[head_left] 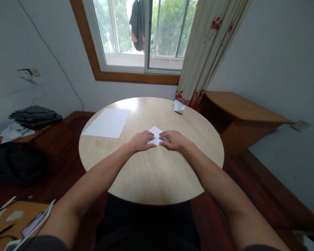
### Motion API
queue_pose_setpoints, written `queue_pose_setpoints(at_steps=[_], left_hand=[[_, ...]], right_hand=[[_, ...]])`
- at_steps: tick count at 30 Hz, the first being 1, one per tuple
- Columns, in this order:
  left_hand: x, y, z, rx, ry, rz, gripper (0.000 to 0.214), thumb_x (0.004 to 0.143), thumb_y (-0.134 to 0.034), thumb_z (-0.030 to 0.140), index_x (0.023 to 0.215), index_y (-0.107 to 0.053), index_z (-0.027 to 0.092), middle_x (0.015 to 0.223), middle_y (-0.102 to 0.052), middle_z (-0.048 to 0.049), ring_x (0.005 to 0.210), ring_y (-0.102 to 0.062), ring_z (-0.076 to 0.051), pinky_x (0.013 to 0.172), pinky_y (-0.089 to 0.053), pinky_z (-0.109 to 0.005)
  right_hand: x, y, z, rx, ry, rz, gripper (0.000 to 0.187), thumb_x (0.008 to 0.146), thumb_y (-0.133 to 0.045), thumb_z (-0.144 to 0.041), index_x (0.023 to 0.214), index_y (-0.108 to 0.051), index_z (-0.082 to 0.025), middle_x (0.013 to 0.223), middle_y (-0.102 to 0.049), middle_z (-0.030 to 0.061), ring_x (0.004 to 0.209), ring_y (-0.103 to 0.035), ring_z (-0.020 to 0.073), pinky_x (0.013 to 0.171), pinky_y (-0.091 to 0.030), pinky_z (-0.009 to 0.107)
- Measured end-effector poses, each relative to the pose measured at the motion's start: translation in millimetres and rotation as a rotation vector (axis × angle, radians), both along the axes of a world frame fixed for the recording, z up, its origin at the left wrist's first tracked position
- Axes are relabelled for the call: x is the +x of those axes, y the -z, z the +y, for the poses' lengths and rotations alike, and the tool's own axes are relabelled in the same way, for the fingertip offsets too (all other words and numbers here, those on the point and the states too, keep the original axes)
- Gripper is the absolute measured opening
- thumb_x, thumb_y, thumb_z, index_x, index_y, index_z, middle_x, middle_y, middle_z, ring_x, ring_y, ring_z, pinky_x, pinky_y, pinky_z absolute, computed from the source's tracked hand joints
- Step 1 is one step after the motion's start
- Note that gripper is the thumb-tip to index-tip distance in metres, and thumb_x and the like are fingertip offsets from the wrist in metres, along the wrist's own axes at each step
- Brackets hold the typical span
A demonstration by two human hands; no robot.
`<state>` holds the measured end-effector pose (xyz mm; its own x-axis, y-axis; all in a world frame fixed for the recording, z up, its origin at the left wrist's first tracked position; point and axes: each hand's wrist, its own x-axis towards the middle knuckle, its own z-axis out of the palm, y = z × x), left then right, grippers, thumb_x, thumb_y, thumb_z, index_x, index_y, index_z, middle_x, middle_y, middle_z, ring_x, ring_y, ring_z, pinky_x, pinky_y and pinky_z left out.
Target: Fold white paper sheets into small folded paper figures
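A small piece of folded white paper (155,131) lies on the round wooden table (157,174), its far corner pointing toward the window. My left hand (141,140) holds the left side of this paper against the tabletop, fingers over it and thumb along the near edge. From the other side, my right hand (173,139) holds the right part in the same way. Crease lines show in the middle of the paper between my fingertips. Its outer corners are hidden under both hands.
A flat white sheet (108,122) lies at the table's left. Near the far right edge stands a folded paper piece (179,107). A curtain (199,52) hangs behind, and a wooden desk (248,108) is on the right. Lower left, a phone (32,225) rests on another surface.
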<state>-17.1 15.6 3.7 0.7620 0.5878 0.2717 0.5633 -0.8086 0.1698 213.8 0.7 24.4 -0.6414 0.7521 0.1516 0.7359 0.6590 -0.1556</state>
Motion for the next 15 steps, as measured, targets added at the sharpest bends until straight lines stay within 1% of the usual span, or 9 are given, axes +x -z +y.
queue_pose_setpoints(at_steps=[3, 8, 15], left_hand=[[-0.8, 0.1, 0.3, 0.011, 0.018, 0.008, 0.040, 0.087, -0.050, 0.049, 0.107, -0.066, 0.018, 0.120, -0.063, -0.0084, 0.112, -0.055, -0.023, 0.096, -0.043, -0.035], [-0.7, -0.4, 0.5, 0.017, 0.036, 0.011, 0.037, 0.091, -0.045, 0.045, 0.101, -0.068, 0.018, 0.113, -0.066, -0.0075, 0.107, -0.057, -0.023, 0.093, -0.044, -0.035], [-3.8, 0.7, 6.9, -0.060, 0.071, -0.041, 0.037, 0.087, -0.053, 0.049, 0.098, -0.068, 0.018, 0.109, -0.067, -0.0088, 0.107, -0.058, -0.023, 0.094, -0.043, -0.035]], right_hand=[[0.2, -1.8, -1.0, -0.008, 0.010, -0.002, 0.035, 0.085, -0.053, -0.042, 0.105, -0.071, -0.021, 0.119, -0.066, 0.0071, 0.106, -0.062, 0.0251, 0.090, -0.045, 0.033], [-0.8, -2.6, -1.6, 0.006, -0.020, 0.014, 0.045, 0.078, -0.060, -0.052, 0.106, -0.071, -0.019, 0.116, -0.067, 0.0102, 0.105, -0.062, 0.0270, 0.090, -0.044, 0.034], [0.6, -0.4, 0.1, -0.018, 0.001, 0.049, 0.046, 0.077, -0.061, -0.054, 0.105, -0.071, -0.020, 0.117, -0.066, 0.0102, 0.107, -0.061, 0.0265, 0.090, -0.044, 0.034]])
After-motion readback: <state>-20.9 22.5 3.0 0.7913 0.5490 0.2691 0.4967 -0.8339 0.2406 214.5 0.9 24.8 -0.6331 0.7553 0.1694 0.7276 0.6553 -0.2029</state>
